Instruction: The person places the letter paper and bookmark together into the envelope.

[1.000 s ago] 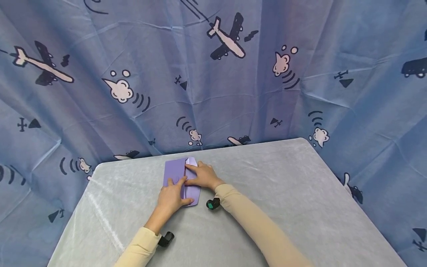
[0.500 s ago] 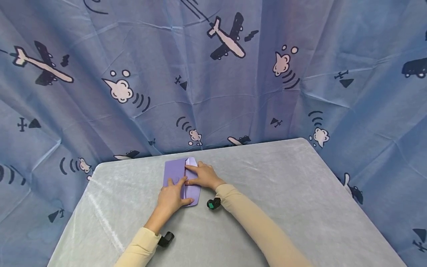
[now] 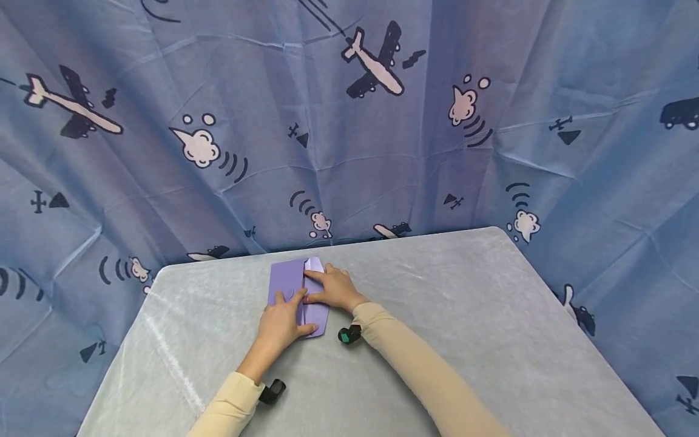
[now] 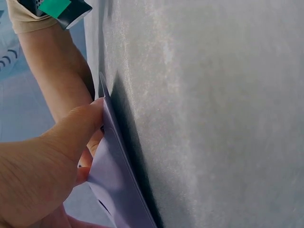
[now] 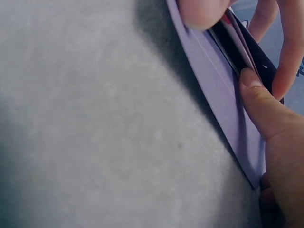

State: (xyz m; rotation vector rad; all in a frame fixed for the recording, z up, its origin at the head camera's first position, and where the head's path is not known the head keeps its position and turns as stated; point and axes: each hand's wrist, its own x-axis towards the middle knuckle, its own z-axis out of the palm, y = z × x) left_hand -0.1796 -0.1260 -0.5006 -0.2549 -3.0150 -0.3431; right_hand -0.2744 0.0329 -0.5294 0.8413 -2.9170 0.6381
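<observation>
A purple paper envelope (image 3: 286,277) with a paler flap (image 3: 315,314) lies near the table's back edge. My left hand (image 3: 278,323) holds its near part, thumb on the flap and fingers across the body. In the left wrist view that thumb sits at the edge of the envelope (image 4: 121,190), which stands slightly off the cloth there. My right hand (image 3: 337,287) is at the opening beside the flap. In the right wrist view its thumb and finger pinch thin layers (image 5: 242,45), dark and pale with a spot of red. What these layers are is partly hidden.
Grey cloth covers the table (image 3: 464,328), which stretches out to the right and in front. A blue curtain (image 3: 262,109) with printed planes hangs right behind the back edge. Black wrist cameras (image 3: 349,334) sit at both cuffs.
Both hands and the envelope stay almost still. The whole head view has shifted very slightly.
</observation>
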